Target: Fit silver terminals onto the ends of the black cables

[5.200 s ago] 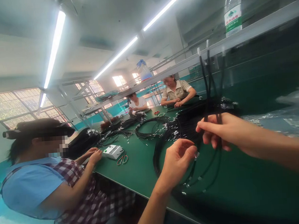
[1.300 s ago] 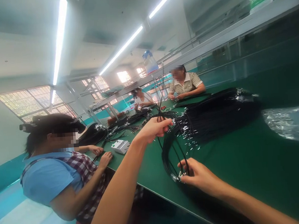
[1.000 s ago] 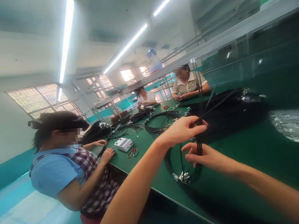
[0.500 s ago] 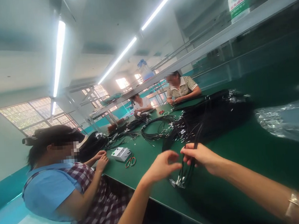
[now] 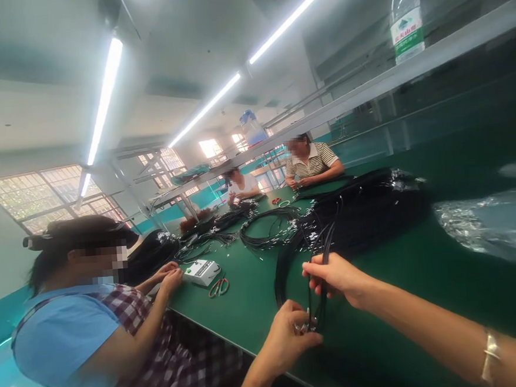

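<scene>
While the right hand (image 5: 335,275) pinches gathered black cables (image 5: 322,306) and the left hand (image 5: 286,336) grips silver ends (image 5: 301,329), a larger cable pile (image 5: 374,218) lies unheld beyond the fingers.

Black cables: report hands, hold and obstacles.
Right hand gripping black cables. Left hand at their silvery ends, grip unclear. Hand tool beside white box, apart from both hands.

Left hand (image 5: 290,335) lower, seemingly at connectors (image 5: 301,328)
</scene>
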`<state>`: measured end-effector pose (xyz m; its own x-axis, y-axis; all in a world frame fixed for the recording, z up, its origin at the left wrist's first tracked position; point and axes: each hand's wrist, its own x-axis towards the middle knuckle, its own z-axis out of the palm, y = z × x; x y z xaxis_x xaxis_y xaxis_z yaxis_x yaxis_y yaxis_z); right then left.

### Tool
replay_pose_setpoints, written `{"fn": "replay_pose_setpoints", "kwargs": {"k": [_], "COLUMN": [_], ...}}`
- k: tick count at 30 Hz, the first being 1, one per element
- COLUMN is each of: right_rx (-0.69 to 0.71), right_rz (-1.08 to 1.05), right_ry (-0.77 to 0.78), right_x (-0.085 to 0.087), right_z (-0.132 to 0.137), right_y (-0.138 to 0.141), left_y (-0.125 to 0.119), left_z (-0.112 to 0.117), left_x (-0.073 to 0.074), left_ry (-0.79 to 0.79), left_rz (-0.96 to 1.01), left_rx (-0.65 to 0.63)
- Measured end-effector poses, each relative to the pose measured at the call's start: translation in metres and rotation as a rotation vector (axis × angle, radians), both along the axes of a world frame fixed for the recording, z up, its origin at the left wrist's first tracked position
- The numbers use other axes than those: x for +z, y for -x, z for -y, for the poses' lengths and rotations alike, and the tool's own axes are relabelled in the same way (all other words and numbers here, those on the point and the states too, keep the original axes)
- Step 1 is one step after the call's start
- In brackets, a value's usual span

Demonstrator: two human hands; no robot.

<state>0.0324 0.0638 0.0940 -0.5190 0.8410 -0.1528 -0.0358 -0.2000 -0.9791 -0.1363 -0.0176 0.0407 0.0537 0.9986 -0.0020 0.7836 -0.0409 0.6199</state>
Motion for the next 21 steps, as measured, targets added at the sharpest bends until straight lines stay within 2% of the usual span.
{"fn": "replay_pose_setpoints", "kwargs": {"k": [3,8,11,15,17,21], "right_rx": [0.012,0.009,0.002,0.01,0.02,0.063], "right_rz": [0.008,0.012,0.02,0.026,0.028,0.023], "right_ry": [-0.003,0.054,0.077,0.057,0.033,-0.041], "right_x": [0.005,0.009,0.01,0.01,0.009,0.009], "right_z": [0.001,-0.002,-0.004,-0.004,-0.003,-0.002], "right_y": [0.003,0.004,0.004,-0.003,-0.008,-0.01], "left_y": [0.008,0.026,0.018,0.002,-0.001,-0.006], "left_z": [-0.005,-0.005,-0.004,-0.006,-0.007,-0.008], "left_x": [0.001,0.008,0.002,-0.01,-0.009,0.003], "left_ry": [-0.049,-0.031,-0.007,-0.055,-0.054,-0.007], "left_rz": [-0.008,0.048,0.133,-0.028,-0.056,0.12], "left_rx": [-0.001,-0.041,-0.038,0.005,0.009,-0.044]}}
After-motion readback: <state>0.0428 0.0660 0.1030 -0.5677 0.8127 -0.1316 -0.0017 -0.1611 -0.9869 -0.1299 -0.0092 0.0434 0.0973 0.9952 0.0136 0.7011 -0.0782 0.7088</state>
